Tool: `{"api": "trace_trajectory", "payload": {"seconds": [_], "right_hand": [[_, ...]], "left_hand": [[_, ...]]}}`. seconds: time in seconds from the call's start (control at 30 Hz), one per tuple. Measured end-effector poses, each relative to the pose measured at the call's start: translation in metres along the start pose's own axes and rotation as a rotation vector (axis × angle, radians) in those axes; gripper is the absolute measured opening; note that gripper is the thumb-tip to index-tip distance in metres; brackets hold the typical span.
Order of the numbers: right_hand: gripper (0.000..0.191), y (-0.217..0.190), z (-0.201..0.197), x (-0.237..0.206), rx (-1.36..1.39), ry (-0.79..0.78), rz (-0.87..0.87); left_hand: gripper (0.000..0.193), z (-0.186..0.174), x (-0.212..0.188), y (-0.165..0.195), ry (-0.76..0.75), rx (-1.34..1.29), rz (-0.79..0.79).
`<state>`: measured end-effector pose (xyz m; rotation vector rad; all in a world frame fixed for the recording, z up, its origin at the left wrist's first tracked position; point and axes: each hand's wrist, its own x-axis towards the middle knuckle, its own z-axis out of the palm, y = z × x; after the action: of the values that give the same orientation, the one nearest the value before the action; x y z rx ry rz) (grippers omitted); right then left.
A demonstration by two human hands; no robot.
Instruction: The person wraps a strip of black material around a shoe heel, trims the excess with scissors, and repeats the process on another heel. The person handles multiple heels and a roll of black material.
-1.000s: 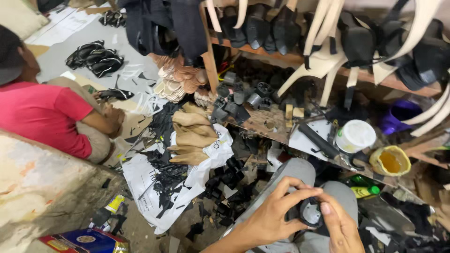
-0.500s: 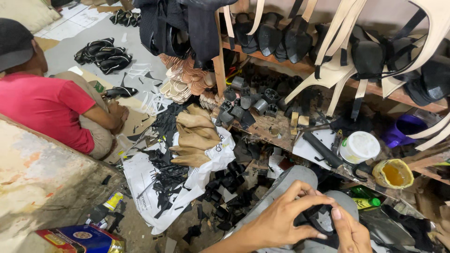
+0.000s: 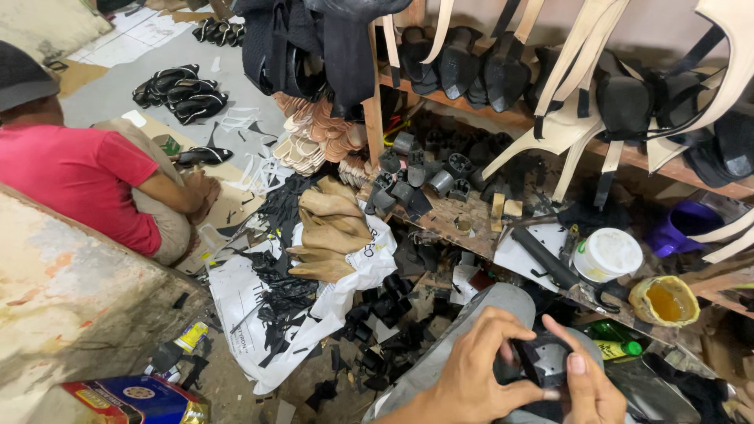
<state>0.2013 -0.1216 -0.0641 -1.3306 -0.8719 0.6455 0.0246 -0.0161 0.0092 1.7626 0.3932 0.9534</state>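
Between both hands (image 3: 479,377), black shoe piece (image 3: 542,357)

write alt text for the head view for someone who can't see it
Both hands, left hand and right hand, grip a small black shoe part over the lap in a cluttered shoe workshop. A person in a red shirt sits at left.

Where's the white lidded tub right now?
In the head view, the white lidded tub sits at right on the cluttered bench, between a purple container and a yellow glue-filled pot, above the right hand.
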Motion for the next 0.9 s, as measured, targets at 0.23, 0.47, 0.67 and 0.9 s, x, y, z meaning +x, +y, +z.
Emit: {"api": "trace_trajectory", "payload": {"seconds": [0.23, 0.47, 0.67, 0.9], "right_hand": [[0.051, 0.008, -0.005, -0.005, 0.096, -0.037, 0.176], [0.054, -0.005, 0.008, -0.014, 0.226, 0.138, 0.412], [0.048, 0.012, 0.012, -0.015, 0.025, 0.046, 0.047], [0.050, 0.000, 0.027, -0.016, -0.030, 0.178, 0.159]], "left_hand": [[0.065, -0.012, 0.004, 0.006, -0.090, 0.095, 0.028], [0.052, -0.009, -0.001, -0.002, -0.131, -0.046, 0.093], [0.051, 0.000, -0.006, -0.003, 0.023, -0.014, 0.085], [0.062, 0.000, -0.006, -0.005, -0.019, -0.253, -0.168]]}}
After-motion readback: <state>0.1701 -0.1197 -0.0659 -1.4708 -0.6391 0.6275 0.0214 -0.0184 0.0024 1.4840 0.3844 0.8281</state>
